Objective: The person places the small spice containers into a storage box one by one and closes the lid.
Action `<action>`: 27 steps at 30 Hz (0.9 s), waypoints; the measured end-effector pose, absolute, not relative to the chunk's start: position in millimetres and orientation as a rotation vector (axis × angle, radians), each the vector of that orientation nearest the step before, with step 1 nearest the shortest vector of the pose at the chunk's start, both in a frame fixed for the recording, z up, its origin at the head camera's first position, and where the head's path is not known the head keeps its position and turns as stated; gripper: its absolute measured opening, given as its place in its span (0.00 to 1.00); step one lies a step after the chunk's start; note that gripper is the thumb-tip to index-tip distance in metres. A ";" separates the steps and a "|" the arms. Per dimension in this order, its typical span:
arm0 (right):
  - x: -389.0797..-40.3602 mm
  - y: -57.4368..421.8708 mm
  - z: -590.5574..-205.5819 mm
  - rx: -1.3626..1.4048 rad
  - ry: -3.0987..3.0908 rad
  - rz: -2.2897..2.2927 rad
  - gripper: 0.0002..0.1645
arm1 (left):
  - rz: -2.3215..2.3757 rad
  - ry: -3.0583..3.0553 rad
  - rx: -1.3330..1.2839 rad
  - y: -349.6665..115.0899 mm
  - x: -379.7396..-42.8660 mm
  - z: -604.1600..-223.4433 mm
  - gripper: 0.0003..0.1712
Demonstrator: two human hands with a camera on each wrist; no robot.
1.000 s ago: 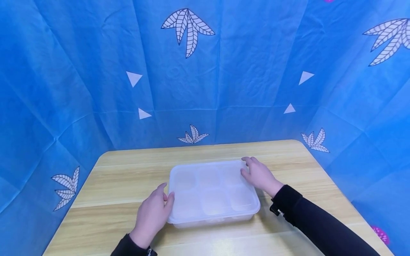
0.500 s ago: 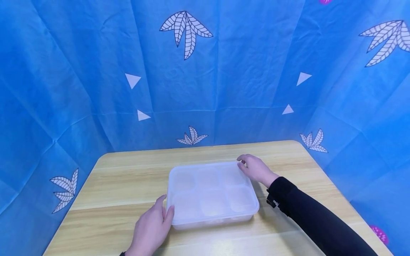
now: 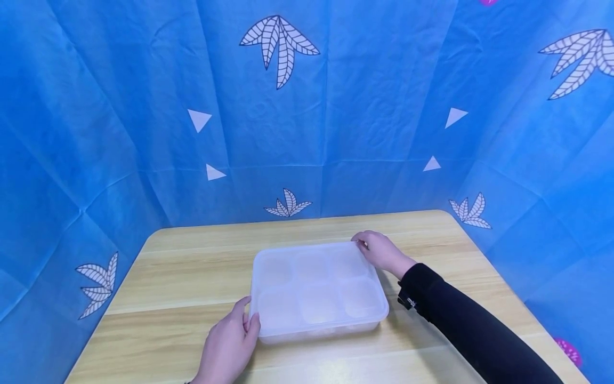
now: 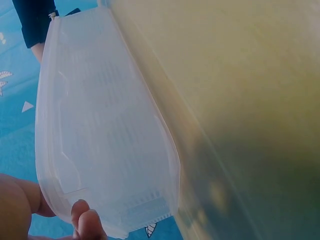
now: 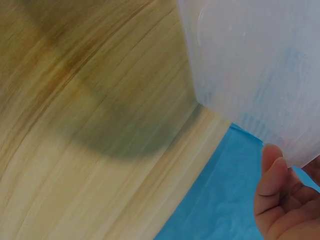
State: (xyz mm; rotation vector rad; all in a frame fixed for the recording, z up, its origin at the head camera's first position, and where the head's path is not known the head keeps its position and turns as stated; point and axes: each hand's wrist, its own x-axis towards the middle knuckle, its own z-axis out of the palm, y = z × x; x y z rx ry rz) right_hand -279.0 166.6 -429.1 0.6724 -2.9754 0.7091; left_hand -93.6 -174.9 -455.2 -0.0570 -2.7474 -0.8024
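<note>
A translucent white plastic storage box [image 3: 321,334] stands on the table under its frosted lid [image 3: 318,282]. Several rounded compartments show faintly through the lid. My left hand [image 3: 227,341] grips the lid's rim at the near left corner; in the left wrist view its fingertips [image 4: 89,220] curl against the box wall [image 4: 110,115] below the rim. At the far right corner, my right hand [image 3: 381,252] pinches the rim between thumb and fingers. The right wrist view shows those fingers [image 5: 274,175] at the box's corner. What lies inside the box cannot be made out.
The wooden table [image 3: 192,266] has rounded far corners. A blue curtain [image 3: 364,106] with white leaf and triangle prints hangs around its back and sides. The box's shadow falls on the wood.
My right hand has moved slightly left along the far corner, and its fingers have closed onto the rim. My left hand has slid nearer, down the left edge. The box stays put.
</note>
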 end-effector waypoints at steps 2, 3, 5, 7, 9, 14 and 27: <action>-277.6 167.8 -428.6 0.679 -2.962 0.708 0.14 | -0.800 -2.740 -0.068 -174.8 -95.3 -455.3 0.22; -276.7 168.6 -428.2 0.680 -2.955 0.710 0.14 | -0.795 -2.735 -0.077 -174.7 -96.5 -455.3 0.22; -275.0 170.5 -427.5 0.668 -2.947 0.721 0.13 | -0.783 -2.722 -0.092 -174.6 -99.4 -455.2 0.21; -273.5 172.7 -427.2 0.664 -2.942 0.721 0.13 | -0.761 -2.707 -0.105 -174.6 -102.6 -455.1 0.21; -272.2 175.0 -427.2 0.654 -2.946 0.732 0.13 | -0.735 -2.692 -0.122 -175.2 -106.2 -455.1 0.20; -267.9 181.4 -429.3 0.635 -2.950 0.755 0.14 | -0.707 -2.686 -0.149 -180.1 -120.4 -456.1 0.19; -242.5 196.1 -430.2 0.598 -2.926 0.909 0.13 | -0.727 -2.706 -0.178 -197.8 -162.3 -459.2 0.15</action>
